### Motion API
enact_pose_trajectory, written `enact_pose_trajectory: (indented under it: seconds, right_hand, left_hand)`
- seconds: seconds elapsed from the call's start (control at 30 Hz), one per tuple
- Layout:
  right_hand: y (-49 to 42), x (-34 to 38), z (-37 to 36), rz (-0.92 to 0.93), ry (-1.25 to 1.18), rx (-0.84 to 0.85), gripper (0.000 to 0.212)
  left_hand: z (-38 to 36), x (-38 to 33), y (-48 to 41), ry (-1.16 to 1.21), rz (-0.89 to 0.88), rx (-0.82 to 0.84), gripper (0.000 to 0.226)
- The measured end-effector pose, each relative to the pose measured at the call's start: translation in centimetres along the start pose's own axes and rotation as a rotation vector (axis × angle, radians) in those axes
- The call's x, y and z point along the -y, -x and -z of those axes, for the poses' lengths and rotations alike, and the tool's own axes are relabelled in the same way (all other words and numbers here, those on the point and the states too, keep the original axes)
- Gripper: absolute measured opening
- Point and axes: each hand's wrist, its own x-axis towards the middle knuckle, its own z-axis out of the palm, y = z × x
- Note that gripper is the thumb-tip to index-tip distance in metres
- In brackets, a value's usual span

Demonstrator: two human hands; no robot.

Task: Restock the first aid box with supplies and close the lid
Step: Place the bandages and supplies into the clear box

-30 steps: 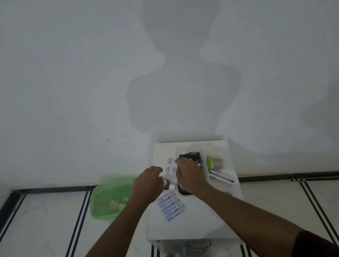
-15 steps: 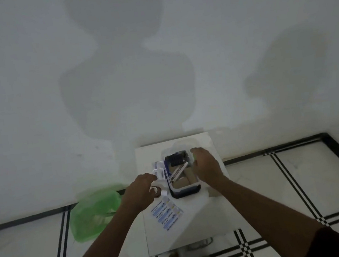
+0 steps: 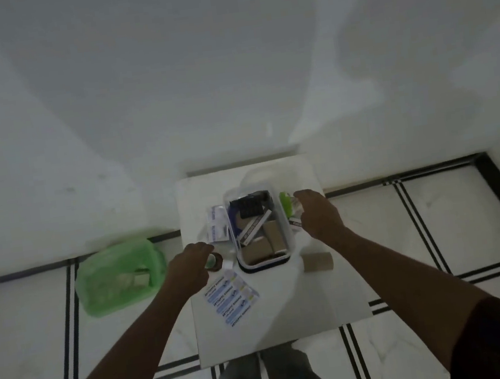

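Observation:
The first aid box (image 3: 288, 249), clear with a dark blue base, stands open on the small white table (image 3: 290, 311), its clear lid (image 3: 253, 177) tipped back. Inside lie beige bandage rolls, a flat white carton and a black item. My left hand (image 3: 189, 269) hovers with curled fingers over a tape roll (image 3: 217, 261), left of the box; whether it grips the roll is unclear. My right hand (image 3: 320, 216) reaches, fingers spread, over a green-capped item (image 3: 285, 203) and a small white carton (image 3: 294, 224) right of the box.
White packets (image 3: 217, 227) lie left of the box. Antiseptic bandage strips (image 3: 233, 298) lie at the front left of the table, and a beige roll (image 3: 317, 262) sits at the right. A green plastic bag (image 3: 117, 278) rests on the tiled floor to the left, by the wall.
The white packets have left my hands and lie left of the box. My right hand moved from the box to the items on its right. The view swung and drew closer.

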Motion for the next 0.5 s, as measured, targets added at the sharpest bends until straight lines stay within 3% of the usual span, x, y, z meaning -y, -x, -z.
enact_pose_trajectory:
  seconds: [0.23, 0.5]
  right_hand:
    - [-3.9, -1.9, -3.2, 0.112, 0.035, 0.061, 0.055]
    - [-5.3, -3.1, -4.4, 0.139, 0.159, 0.027, 0.066]
  left_hand:
    - [-2.1, 0.2, -2.6, -0.11, -0.043, -0.011, 0.046]
    - [-2.4, -0.5, -2.9, 0.02, 0.043, -0.064, 0.033]
